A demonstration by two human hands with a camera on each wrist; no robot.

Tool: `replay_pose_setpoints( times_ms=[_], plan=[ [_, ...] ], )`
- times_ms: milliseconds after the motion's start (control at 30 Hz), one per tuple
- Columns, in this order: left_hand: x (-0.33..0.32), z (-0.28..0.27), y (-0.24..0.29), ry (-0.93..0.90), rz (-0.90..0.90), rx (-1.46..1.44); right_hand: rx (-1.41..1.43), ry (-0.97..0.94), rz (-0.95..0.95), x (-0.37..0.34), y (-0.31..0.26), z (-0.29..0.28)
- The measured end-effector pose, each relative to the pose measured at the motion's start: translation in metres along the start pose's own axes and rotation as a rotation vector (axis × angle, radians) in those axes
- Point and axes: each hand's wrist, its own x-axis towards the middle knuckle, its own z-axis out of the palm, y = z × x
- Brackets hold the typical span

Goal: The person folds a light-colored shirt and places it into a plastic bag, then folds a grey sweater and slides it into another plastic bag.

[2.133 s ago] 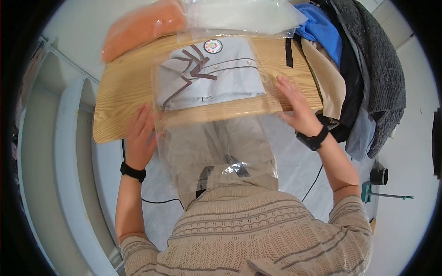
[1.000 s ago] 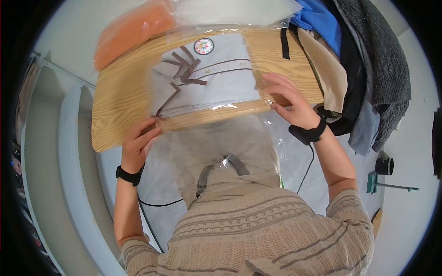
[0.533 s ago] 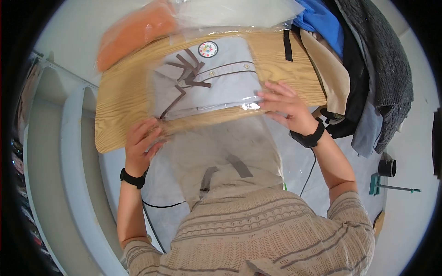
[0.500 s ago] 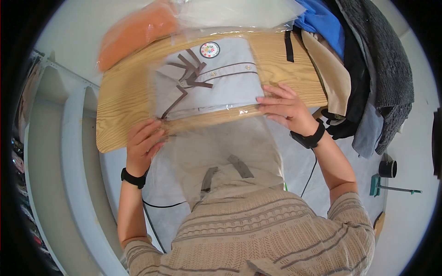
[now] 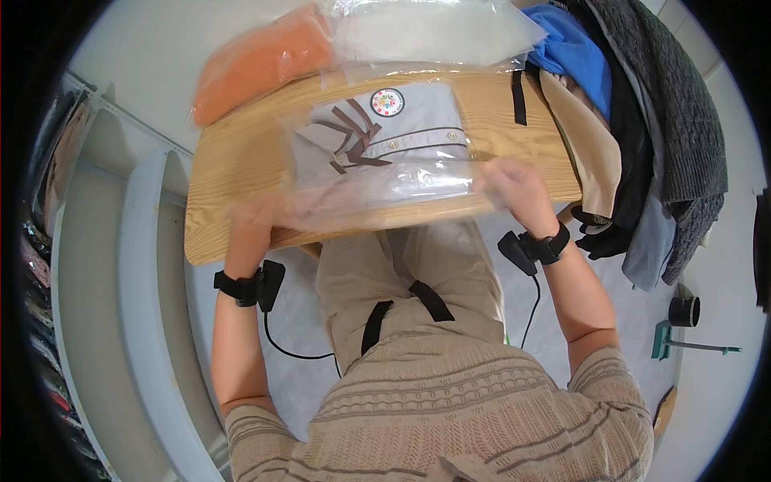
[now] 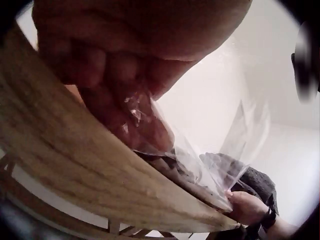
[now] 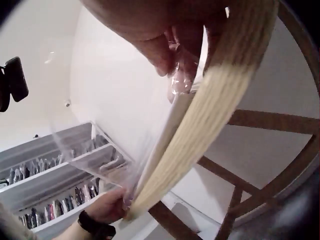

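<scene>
A folded light grey shirt (image 5: 422, 112) with brown trim and a round badge lies inside a clear plastic bag (image 5: 401, 209) on the wooden table (image 5: 225, 177). My left hand (image 5: 261, 217), blurred in the head view, grips the bag at the left by the table's front edge. Plastic shows at its curled fingers in the left wrist view. At the bag's right corner, my right hand (image 5: 518, 193) pinches the film; the right wrist view shows the plastic (image 7: 181, 82) between thumb and fingers. The bag's loose end is raised and folded back over the shirt's near part.
An orange bagged bundle (image 5: 265, 60) and a stack of clear bags (image 5: 434, 32) lie along the back. Blue, beige and dark grey clothes (image 5: 679, 120) hang over the table's right end. Shelving (image 5: 112, 241) stands on the left. Cables (image 5: 289, 353) run from the wrist cameras.
The bag's loose end, hanging over the lap before, is now lifted and folded back onto the table. Both hands, earlier feeling along the bag's sides, now hold its film.
</scene>
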Motion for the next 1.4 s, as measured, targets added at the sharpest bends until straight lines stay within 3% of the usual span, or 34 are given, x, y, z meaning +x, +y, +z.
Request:
replay_pose_setpoints(
  times_ms=[33, 100, 300, 533, 633, 700, 733, 800, 833, 900, 1033, 1100, 1133, 1200, 1233, 1300, 1333, 1400],
  plan=[
    [0.004, 0.000, 0.002, 0.021, -0.052, -0.089, 0.005, 0.000, -0.009, 0.003, -0.001, 0.004],
    [0.013, -0.002, 0.003, -0.155, -0.515, -0.414, 0.138, 0.123, -0.160, 0.008, -0.003, 0.014],
    [0.018, 0.008, 0.013, -0.022, -0.599, -0.298, 0.103, 0.239, -0.086, 0.011, -0.008, 0.025],
    [0.022, 0.012, 0.010, -0.001, -0.582, -0.176, 0.052, 0.299, -0.022, 0.013, -0.012, 0.029],
    [0.025, 0.003, 0.022, -0.066, -0.667, -0.085, -0.049, 0.319, -0.032, 0.015, -0.009, 0.028],
    [0.028, -0.003, 0.039, 0.263, -0.279, 0.364, -0.042, 0.324, -0.018, 0.015, -0.009, 0.028],
    [0.036, -0.008, 0.058, 0.260, -0.277, 0.364, -0.040, 0.326, -0.016, 0.016, -0.008, 0.029],
    [0.046, -0.013, 0.098, 0.016, -0.007, 0.279, -0.070, 0.334, -0.023, 0.017, -0.007, 0.029],
    [0.049, -0.004, 0.100, 0.019, -0.017, 0.272, -0.080, 0.327, -0.021, 0.017, -0.004, 0.029],
    [0.066, 0.010, 0.099, -0.338, 0.356, 0.421, -0.006, 0.320, -0.003, 0.021, 0.001, 0.029],
    [0.082, 0.043, 0.058, -0.456, 0.387, 0.685, -0.029, 0.340, -0.011, 0.021, 0.000, 0.026],
    [0.088, 0.046, 0.048, -0.662, 0.293, 0.768, 0.064, 0.209, -0.009, 0.022, 0.003, 0.018],
    [0.088, 0.047, 0.048, -0.660, 0.300, 0.768, 0.065, 0.217, -0.011, 0.018, -0.005, 0.012],
    [0.086, 0.049, 0.049, -0.668, 0.251, 0.729, -0.303, 0.402, -0.223, 0.009, -0.034, -0.007],
    [0.086, 0.050, 0.047, -0.670, 0.247, 0.724, -0.306, 0.398, -0.220, 0.004, -0.053, -0.007],
    [0.085, 0.050, 0.043, -0.667, 0.264, 0.680, -0.583, 0.165, -0.690, -0.003, -0.087, 0.009],
    [0.086, 0.050, 0.042, -0.670, 0.274, 0.679, -0.590, -0.099, -0.739, 0.008, -0.087, 0.014],
    [0.088, 0.048, 0.042, -0.690, 0.253, 0.660, -0.896, -0.266, -0.791, 0.026, -0.074, 0.029]
  ],
)
